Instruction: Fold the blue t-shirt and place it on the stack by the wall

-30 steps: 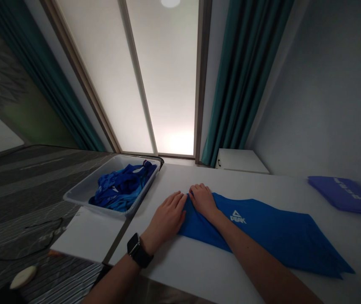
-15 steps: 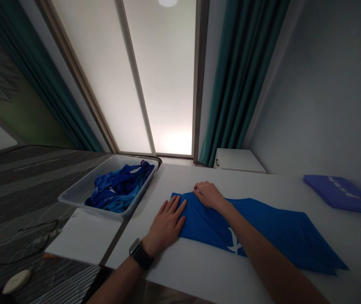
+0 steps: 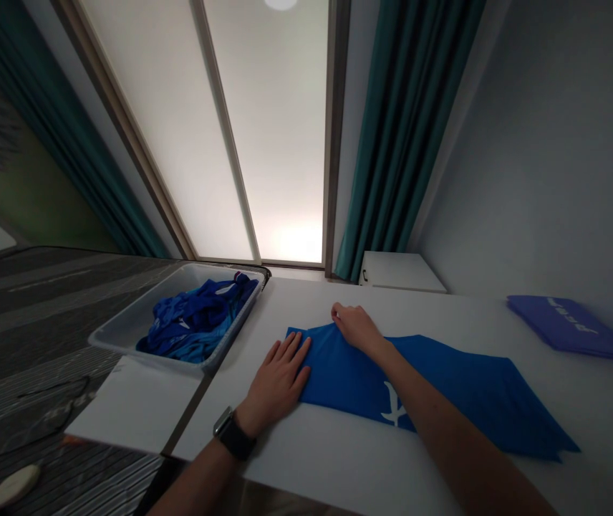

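A blue shirt (image 3: 344, 376), folded lengthwise into a long strip, lies across the white table with part of a white print near its front edge. My left hand (image 3: 279, 376), in a black watch, rests flat on its left end with fingers stretched out. At the far edge of the cloth, my right hand (image 3: 357, 326) is closed with curled fingers, pinching the shirt's edge. My right forearm passes over the shirt and hides part of the print.
A translucent plastic bin (image 3: 124, 322) holding crumpled blue garments (image 3: 193, 315) stands left of the table (image 3: 306, 466). Folded purple garments (image 3: 575, 326) lie at the table's right. Behind are a low white cabinet (image 3: 400, 271) and a teal curtain (image 3: 392, 143).
My right hand has curled its fingers more tightly at the shirt's far edge, and the creases beneath it have smoothed out. My left hand stays flat. The view has shifted slightly.
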`<state>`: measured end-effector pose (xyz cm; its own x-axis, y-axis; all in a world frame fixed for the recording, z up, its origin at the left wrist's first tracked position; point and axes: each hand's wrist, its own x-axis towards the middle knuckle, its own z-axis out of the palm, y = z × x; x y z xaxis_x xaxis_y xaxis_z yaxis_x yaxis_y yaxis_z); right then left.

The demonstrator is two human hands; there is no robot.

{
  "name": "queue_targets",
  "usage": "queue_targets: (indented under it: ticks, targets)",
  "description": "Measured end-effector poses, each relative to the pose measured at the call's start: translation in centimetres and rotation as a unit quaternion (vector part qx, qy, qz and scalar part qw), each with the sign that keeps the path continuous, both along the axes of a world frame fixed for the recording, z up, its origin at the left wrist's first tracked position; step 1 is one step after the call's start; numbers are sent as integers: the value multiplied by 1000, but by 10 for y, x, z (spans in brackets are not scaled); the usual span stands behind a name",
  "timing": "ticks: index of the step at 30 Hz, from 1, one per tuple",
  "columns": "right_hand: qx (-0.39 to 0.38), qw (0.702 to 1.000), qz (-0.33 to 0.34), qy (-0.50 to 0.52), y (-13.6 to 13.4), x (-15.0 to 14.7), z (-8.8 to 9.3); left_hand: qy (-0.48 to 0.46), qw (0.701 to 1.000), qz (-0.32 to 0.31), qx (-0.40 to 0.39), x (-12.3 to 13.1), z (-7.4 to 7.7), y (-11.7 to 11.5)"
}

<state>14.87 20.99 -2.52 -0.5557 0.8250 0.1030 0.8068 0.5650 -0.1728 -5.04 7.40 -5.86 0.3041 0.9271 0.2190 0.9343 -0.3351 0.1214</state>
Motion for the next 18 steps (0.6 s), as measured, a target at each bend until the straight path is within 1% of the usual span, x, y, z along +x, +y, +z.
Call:
queue_targets:
  ticks: [4,7,12,18]
  targets:
    - [10,1000,-11,-17,-3,0,-7,-4,1000,4,-2,1,-1,0]
    - [14,999,-19,-24,-4,-1,-10,-24,1000,10,-15,0,-1,1]
    - [10,999,-29,-30,-3,0,-11,-81,995,40,-52,-2,3,3]
    - [10,999,-35,-27,-2,3,-11,-83,995,35,-53,-2,4,2]
